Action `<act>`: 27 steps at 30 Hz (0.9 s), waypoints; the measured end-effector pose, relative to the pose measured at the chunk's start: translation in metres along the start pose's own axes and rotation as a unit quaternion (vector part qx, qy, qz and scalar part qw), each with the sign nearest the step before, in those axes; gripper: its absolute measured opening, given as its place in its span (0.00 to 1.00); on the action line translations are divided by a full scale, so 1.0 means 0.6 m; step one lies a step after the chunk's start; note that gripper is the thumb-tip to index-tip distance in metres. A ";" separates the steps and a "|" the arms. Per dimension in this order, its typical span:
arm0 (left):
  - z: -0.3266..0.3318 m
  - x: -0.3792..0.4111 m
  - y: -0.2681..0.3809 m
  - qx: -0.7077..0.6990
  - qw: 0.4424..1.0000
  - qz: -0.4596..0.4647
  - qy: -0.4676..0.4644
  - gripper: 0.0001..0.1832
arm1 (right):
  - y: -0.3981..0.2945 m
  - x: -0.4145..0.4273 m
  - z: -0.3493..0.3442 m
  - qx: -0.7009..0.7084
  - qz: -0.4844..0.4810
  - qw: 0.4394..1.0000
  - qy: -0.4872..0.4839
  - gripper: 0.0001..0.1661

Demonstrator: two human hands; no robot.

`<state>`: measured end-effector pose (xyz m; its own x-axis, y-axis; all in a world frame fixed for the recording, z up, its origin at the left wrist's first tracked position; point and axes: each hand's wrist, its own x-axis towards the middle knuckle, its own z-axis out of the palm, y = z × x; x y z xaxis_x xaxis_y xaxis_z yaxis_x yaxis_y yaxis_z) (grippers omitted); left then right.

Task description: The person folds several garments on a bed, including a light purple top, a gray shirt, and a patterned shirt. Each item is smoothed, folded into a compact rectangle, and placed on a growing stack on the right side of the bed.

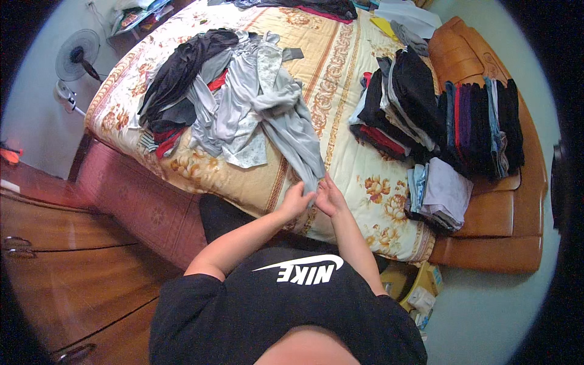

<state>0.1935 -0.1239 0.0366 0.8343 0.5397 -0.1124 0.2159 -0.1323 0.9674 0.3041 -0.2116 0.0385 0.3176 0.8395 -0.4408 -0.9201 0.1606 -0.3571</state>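
A light grey garment stretches from a clothes heap toward me, its narrow near end between my two hands. My left hand grips that end at the bed's near side. At the same end, my right hand has its fingers and thumb at the fabric's right edge, palm partly turned up. The heap also contains a black garment, a pale patterned piece and some red cloth. Folds hide much of the pile.
The bed has a floral bedspread. Folded dark clothes, a row of folded trousers and a smaller folded stack line the right, by a brown headboard. A fan stands far left, wooden drawers near left.
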 end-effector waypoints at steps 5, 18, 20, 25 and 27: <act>-0.051 0.011 0.011 -0.007 0.969 -0.017 -0.245 0.12 | 0.013 0.002 -0.027 -0.195 -0.106 0.965 0.137 0.16; -0.068 0.140 -0.048 0.290 0.913 0.268 0.101 0.12 | -0.106 -0.300 -0.191 -0.445 -0.213 0.805 0.329 0.18; -0.042 0.127 -0.045 0.125 0.975 0.151 0.106 0.11 | -0.125 -0.304 -0.266 -0.483 -0.253 0.746 0.382 0.19; -0.043 0.053 0.009 -0.419 0.900 -0.047 0.112 0.10 | -0.112 -0.228 -0.176 -0.740 -0.285 0.395 0.463 0.29; -0.050 0.026 0.024 -0.527 0.841 -0.102 0.072 0.12 | -0.095 -0.171 -0.122 -0.759 -0.325 0.444 0.347 0.31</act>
<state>0.1945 -0.0926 0.0558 0.7478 0.5668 -0.3456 -0.2849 0.7442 0.6042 0.3409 -0.3450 0.0439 0.8822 0.4250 0.2028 0.4660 -0.7254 -0.5066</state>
